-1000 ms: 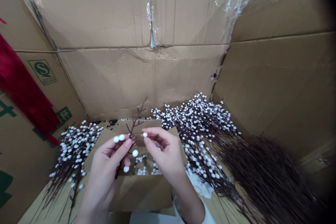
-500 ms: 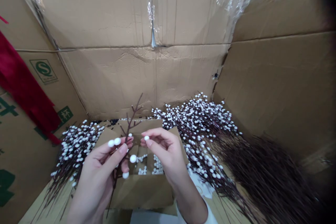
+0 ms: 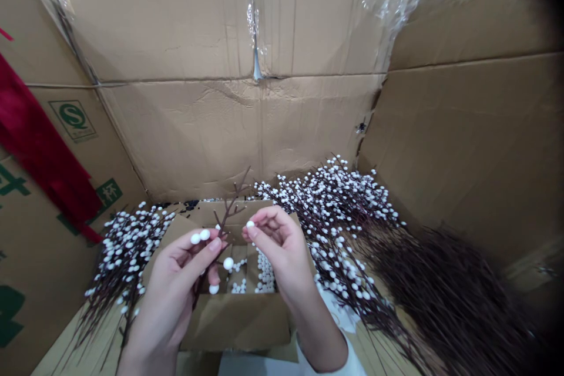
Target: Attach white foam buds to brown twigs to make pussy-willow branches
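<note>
Your left hand (image 3: 170,299) curls round a thin brown twig (image 3: 227,214) at lower centre, above a cardboard carton (image 3: 235,323); its stem looks stiff, so grip low. Your right hand (image 3: 279,252) pinches 1 white bead (image 3: 250,224), probably light and soft, between thumb and forefinger.

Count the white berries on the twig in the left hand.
4 berries: two above the left hand, one right of it, one lower down; more may be hidden.
</note>
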